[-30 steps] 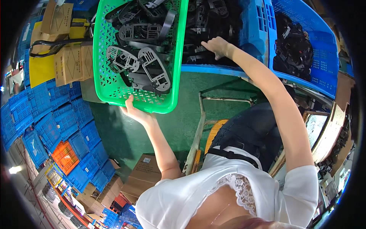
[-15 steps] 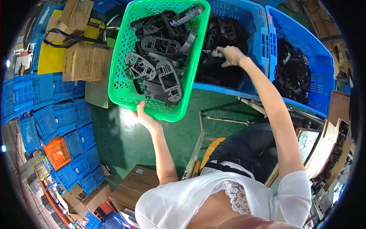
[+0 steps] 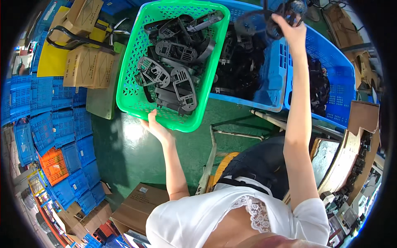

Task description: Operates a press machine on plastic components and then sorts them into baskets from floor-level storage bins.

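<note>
My left hand (image 3: pixel 158 130) grips the near rim of a green plastic basket (image 3: pixel 120 89), thumb over the edge and fingers partly hidden below it. Inside lie several dark plastic frames (image 3: pixel 175 50) with oval outlines and slotted openings. The basket rests tilted against a blue crate (image 3: pixel 273 97), which holds many small black parts (image 3: pixel 244 68). My right hand (image 3: pixel 294 35) is raised at the crate's far right corner, closed around a bunch of black plastic parts (image 3: pixel 276 25). Motion blurs them, so their exact shape is unclear.
A second blue crate (image 3: pixel 345 78) with black parts stands at the right. Brown cartons (image 3: pixel 84 66) and a black-handled cart sit at the far left, above stacked blue crates (image 3: pixel 64 124). A metal-legged stool (image 3: pixel 225 165) and a carton (image 3: pixel 142 202) are near me.
My right hand has lifted out of the blue crate and moved far and to the right, now carrying black parts. My left hand keeps its hold on the green basket.
</note>
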Demonstrator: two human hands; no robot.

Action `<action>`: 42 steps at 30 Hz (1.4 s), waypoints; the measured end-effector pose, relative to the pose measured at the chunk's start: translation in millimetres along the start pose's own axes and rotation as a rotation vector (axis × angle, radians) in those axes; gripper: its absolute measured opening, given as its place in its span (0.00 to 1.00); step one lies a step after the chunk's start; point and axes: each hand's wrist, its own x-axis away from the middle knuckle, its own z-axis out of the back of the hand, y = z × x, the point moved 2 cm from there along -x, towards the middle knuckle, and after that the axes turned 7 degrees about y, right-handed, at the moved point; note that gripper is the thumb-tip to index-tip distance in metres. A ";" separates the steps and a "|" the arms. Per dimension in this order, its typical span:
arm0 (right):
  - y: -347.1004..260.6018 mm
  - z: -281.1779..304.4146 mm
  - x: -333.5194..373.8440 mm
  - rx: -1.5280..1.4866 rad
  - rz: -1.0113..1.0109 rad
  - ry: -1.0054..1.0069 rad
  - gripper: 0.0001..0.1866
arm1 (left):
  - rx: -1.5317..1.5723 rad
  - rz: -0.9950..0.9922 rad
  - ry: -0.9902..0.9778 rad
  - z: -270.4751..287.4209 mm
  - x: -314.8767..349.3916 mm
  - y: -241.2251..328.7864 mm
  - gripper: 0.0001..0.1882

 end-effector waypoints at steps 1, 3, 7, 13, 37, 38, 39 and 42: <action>-12.0 -2.0 -7.7 -0.149 0.037 0.018 0.17 | -0.003 -0.025 0.001 1.2 -1.5 -1.8 0.24; -47.1 -17.0 -18.4 -0.096 0.159 -0.093 0.21 | -0.007 -0.052 -0.024 -6.3 0.3 -0.6 0.23; -160.1 -103.4 39.2 -0.020 -0.037 -0.442 0.13 | 0.023 -0.045 -0.010 3.7 -4.1 3.1 0.25; -81.4 -154.4 63.7 0.298 0.506 -0.743 0.39 | 0.064 -0.061 -0.029 -7.0 -2.4 2.5 0.20; 190.0 -136.7 65.3 1.026 0.119 -0.652 0.59 | -0.187 -0.147 0.095 3.0 0.8 2.2 0.13; 187.3 -137.9 62.3 1.013 0.054 -0.694 0.59 | -0.184 -0.160 0.120 2.6 1.7 4.4 0.12; 185.6 -138.2 59.1 1.003 -0.010 -0.736 0.59 | -0.193 -0.160 0.124 2.5 2.8 4.4 0.12; 182.2 -149.7 45.1 1.099 -0.212 -0.903 0.58 | -0.233 -0.152 0.089 -0.5 2.0 4.0 0.12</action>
